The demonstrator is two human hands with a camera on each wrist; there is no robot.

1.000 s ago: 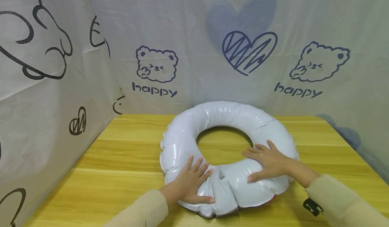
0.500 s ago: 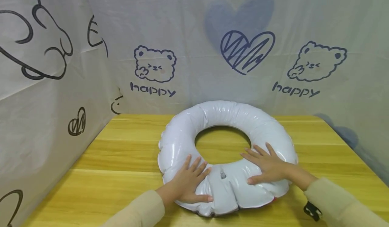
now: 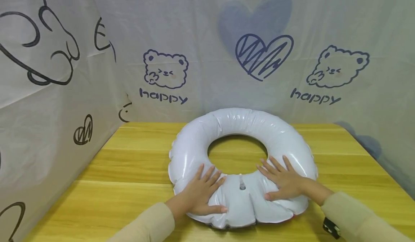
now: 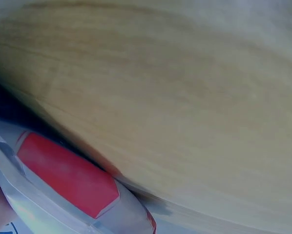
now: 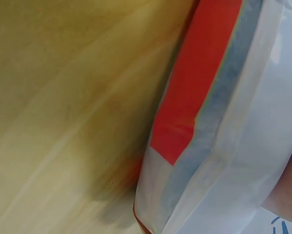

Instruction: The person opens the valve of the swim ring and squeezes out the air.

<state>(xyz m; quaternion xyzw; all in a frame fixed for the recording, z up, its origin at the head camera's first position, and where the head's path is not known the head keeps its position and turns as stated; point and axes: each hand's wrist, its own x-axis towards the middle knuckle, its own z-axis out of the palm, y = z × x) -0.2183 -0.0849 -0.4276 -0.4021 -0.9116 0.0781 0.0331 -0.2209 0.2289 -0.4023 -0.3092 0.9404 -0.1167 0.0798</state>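
A white inflatable swim ring (image 3: 191,141) lies on the wooden table, its near side wrinkled and creased. My left hand (image 3: 201,194) rests on the near left of the ring, fingers spread. On the near right, my right hand (image 3: 286,181) presses the vinyl, also with spread fingers. Between the hands a small clear air valve (image 3: 242,185) sticks up from the ring. Both wrist views look past the ring's side at the tabletop. Red patches show on the ring's underside (image 4: 68,173) in the left wrist view and on its lower side (image 5: 197,83) in the right wrist view.
The yellow wood-grain table (image 3: 129,184) extends around the ring. White cloth (image 3: 207,54) printed with bears and hearts hangs behind it and along the left. A black device (image 3: 331,228) shows below the right sleeve (image 3: 350,213).
The air valve now stands more upright and sits a little further right. My right hand has slid slightly down. My left hand has hardly moved on the ring.
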